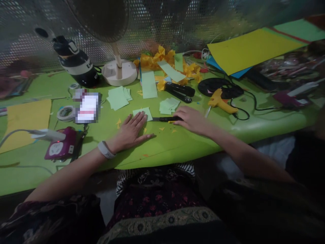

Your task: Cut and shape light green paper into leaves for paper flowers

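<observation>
One pale-green paper slip [149, 114] on green tabletop [193, 149] | left hand [130, 132] flat over it, gripping nothing | right hand [193, 120] closed round black cutter [164, 119], tip near slip | I'd guess: positioning; next needs slip pinned, cutter aligned.

Wears a narrow, smooth, pale grey wristband [106, 150] just behind the left hand [134, 130], at about 8 o'clock. Dressed in a dark maroon-and-black fabric garment [154, 198] at 6 o'clock, dotted with small reddish flowers and crossed lower down by a broad olive-beige patterned band [182, 218] with dark round medallions. Clad also in a loose black floral-patterned left sleeve [71, 217] between 7 and 8 o'clock, a dark, dimly lit right sleeve [254, 206] near 4 o'clock, and black-and-white striped cloth [122, 183] near 7 and 5 o'clock.
</observation>
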`<state>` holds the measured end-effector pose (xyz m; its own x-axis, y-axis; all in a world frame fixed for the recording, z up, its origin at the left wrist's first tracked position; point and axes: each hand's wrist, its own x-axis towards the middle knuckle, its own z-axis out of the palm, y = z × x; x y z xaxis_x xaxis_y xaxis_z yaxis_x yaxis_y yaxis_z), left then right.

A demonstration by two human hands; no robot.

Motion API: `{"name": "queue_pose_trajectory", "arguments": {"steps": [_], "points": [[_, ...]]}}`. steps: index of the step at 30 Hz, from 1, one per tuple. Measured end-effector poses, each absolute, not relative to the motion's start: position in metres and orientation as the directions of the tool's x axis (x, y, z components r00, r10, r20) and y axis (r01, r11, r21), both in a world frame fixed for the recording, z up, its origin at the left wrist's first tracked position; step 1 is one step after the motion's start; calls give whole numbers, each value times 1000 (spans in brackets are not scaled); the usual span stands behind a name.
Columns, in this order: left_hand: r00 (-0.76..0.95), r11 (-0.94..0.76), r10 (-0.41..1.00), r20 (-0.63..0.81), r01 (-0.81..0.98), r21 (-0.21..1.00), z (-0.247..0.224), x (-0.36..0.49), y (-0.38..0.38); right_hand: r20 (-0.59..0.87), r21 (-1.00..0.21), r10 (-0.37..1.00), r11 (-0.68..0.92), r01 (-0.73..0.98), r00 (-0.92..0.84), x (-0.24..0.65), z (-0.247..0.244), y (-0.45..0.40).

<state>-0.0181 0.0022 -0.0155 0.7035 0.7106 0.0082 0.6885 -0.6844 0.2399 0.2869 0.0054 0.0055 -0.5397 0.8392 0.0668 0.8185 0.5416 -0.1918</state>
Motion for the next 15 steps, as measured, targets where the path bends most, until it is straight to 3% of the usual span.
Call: {"name": "queue_pose_trajectory", "arguments": {"steps": [6,8,10,15], "points": [[712,-649,696,-94,679,343,3,-25,20,71,-213,833,550,808,-549,279,7,8],[673,-614,739,-23,688,386,13,-29,37,69,-211,830,555,805,-554,279,7,10],[619,-602,782,73,720,347,20,-32,56,65,-213,826,559,801,-559,280,8,12],[666,-561,739,-106,694,451,19,-32,88,43,-213,819,567,796,-572,282,10,14]]}}
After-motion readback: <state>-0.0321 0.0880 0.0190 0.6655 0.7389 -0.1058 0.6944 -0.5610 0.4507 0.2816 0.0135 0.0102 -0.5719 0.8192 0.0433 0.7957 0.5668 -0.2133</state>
